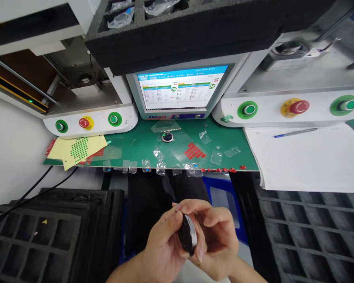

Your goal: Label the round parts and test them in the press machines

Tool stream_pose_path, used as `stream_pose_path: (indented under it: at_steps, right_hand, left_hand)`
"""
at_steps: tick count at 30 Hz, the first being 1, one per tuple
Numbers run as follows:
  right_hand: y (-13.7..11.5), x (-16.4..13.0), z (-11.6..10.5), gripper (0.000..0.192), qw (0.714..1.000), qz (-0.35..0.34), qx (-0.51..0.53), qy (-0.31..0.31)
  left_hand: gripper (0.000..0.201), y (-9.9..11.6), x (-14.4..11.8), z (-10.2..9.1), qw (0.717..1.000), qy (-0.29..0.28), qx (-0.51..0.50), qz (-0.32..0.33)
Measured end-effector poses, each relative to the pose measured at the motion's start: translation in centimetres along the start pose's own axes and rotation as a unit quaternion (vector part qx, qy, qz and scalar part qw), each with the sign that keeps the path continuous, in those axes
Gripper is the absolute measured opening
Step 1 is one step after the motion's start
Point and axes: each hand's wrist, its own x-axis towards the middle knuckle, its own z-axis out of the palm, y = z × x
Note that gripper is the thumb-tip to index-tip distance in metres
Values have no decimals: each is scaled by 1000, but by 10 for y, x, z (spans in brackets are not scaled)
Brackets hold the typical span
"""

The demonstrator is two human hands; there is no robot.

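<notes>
Small round black-and-silver watch body (188, 234) clamped edge-on between both hands, low in front of the green mat surface (141, 147): left hand (162, 245) fingers (172, 220) curled around its dark back, right hand (216, 239) fingers (215, 220) closed over its silver rim. Well beyond the fingers, second round dark watch body (167, 136) flat on the mat, below the lit monitor (179, 88). Black foam compartment trays (47, 236) to either side of the fingers.

green buttons (115, 118): 4 | red stop buttons (299, 107): 2 | pens (295, 133): 1 | monitors (179, 88): 1
</notes>
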Motion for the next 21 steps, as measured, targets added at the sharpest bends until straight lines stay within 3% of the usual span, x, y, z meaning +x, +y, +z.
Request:
stream_pose_path:
  at_steps: [5, 8, 9, 10, 11, 12, 13, 14, 15, 18, 21]
  right_hand:
    - [-2, 11, -7, 43, 996, -17, -79, 25]
    - [-8, 28, -24, 42, 984, -61, -151, 70]
    - [-8, 36, -33, 43, 977, -74, -184, 84]
    - [-6, 45, -44, 43, 965, -82, -230, 91]
    - [-2, 57, -57, 43, 950, -81, -290, 84]
    - [4, 70, -70, 42, 930, -67, -355, 65]
    - [12, 84, -83, 40, 906, -44, -419, 35]
    - [21, 98, -95, 38, 881, -8, -472, -5]
    - [31, 113, -106, 36, 856, 39, -513, -49]
    - [56, 152, -127, 31, 779, 148, -587, -165]
    - [70, 172, -130, 28, 750, 157, -606, -215]
  left_hand:
    - [50, 8, 20, -7, 997, -3, 65, -33]
    - [57, 29, 50, -22, 976, 26, 218, 1]
    - [54, 39, 64, -28, 942, 58, 326, 49]
    - [43, 51, 79, -34, 876, 103, 458, 113]
    - [30, 62, 95, -38, 766, 150, 602, 167]
    - [21, 74, 112, -42, 635, 182, 725, 196]
    - [18, 86, 128, -43, 563, 191, 777, 208]
    - [18, 96, 143, -42, 509, 188, 814, 209]
    - [17, 106, 156, -39, 480, 177, 835, 203]
    - [12, 132, 179, -22, 428, 137, 876, 174]
    - [5, 159, 175, -8, 382, 118, 903, 159]
